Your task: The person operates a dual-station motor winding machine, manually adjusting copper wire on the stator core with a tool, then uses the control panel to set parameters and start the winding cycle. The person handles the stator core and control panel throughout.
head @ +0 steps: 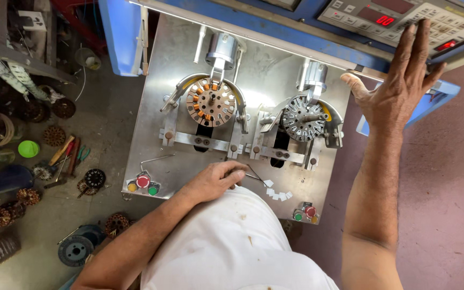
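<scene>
A control panel (404, 19) with red digits and pale keys runs along the far right edge of a blue winding machine, and the person's right hand (401, 80) lies over it, open, fingers spread, fingertips (422, 27) on the keys. The left hand (216, 180) rests loosely curled at the near edge of the steel plate (157, 107), touching a thin wire tool (253, 176); whether it grips the tool cannot be told. On the plate sit two round stators side by side: the left stator (210, 102) shows copper coils in some slots, the right stator (302, 118) is bare grey metal. Each sits under a chrome winding head. Red, green and yellow buttons (142, 183) sit at the plate's near left corner, another set (306, 213) at the near right. Small white paper slips (277, 193) lie just right of the left hand. Wound cores and hand tools litter the floor (103, 134) to the left.
</scene>
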